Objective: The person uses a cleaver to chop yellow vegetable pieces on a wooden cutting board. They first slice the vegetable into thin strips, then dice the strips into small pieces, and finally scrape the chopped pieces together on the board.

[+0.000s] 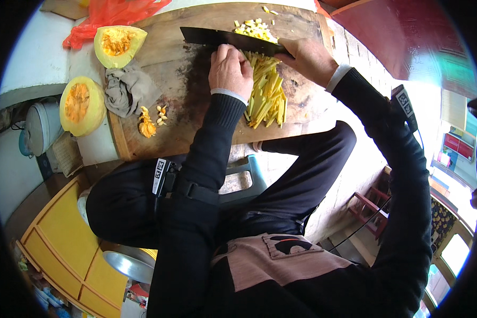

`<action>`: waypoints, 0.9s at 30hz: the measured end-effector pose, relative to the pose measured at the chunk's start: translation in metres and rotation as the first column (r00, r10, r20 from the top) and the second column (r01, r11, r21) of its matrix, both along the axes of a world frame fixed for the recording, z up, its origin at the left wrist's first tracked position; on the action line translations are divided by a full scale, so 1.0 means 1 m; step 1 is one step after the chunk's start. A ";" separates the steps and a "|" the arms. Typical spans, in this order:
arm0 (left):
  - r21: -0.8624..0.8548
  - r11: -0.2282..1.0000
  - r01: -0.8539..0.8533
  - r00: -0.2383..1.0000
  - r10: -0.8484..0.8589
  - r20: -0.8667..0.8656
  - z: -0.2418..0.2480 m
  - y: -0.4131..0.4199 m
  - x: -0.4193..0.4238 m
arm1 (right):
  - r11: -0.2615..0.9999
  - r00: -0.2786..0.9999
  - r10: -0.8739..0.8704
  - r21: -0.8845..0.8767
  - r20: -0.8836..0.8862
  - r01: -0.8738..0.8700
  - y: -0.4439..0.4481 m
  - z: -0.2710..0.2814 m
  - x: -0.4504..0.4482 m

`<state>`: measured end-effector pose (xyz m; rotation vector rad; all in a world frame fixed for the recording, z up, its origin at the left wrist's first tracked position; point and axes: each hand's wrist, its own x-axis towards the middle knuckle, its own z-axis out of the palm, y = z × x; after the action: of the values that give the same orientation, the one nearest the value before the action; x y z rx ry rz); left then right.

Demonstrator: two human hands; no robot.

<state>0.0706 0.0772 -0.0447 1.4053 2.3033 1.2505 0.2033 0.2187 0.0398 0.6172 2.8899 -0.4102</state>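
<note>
A dark-bladed cleaver (226, 39) lies across a bundle of pale yellow-green pumpkin strips (266, 95) on the wooden cutting board (163, 71). My right hand (308, 59) is closed around the cleaver's handle. Curled fingers of my left hand (231, 70) press on the strips' left side, knuckles close against the blade; the fingertips are hidden. Beyond the blade sits a small pile of diced pumpkin (256, 30), with a few loose bits farther back. Clumped pumpkin pulp (146, 123) and several seeds (161, 115) rest on the board's left part.
Two cut pumpkin pieces (119, 47) with seedy hollows stand at the left, one nearer me. Between them a crumpled grey cloth (129, 89) overlaps the board's edge. A red plastic bag (111, 20) lies behind. Below the board is a grey-blue plastic stool (254, 175) between my legs.
</note>
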 end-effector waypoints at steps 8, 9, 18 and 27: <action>0.008 1.000 -0.015 0.999 0.014 0.034 0.003 -0.009 0.004 | 0.995 0.996 -0.084 -0.050 -0.004 0.084 -0.007 0.019 0.011; -0.006 1.000 0.001 0.999 -0.001 0.040 0.002 -0.009 0.004 | 0.992 0.996 -0.094 -0.085 -0.004 0.093 -0.011 0.014 0.009; 0.009 1.000 -0.009 1.000 0.009 0.016 0.005 -0.014 0.009 | 0.998 0.999 0.051 -0.022 -0.015 -0.051 -0.008 0.025 0.014; -0.013 1.000 0.001 1.000 0.000 0.024 0.000 -0.019 0.007 | 0.998 1.000 -0.014 0.057 -0.008 0.014 -0.017 0.014 0.008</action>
<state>0.0775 0.0580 -0.0445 1.3790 2.2909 1.2431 0.2114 0.2013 0.0540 0.6467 2.9155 -0.3334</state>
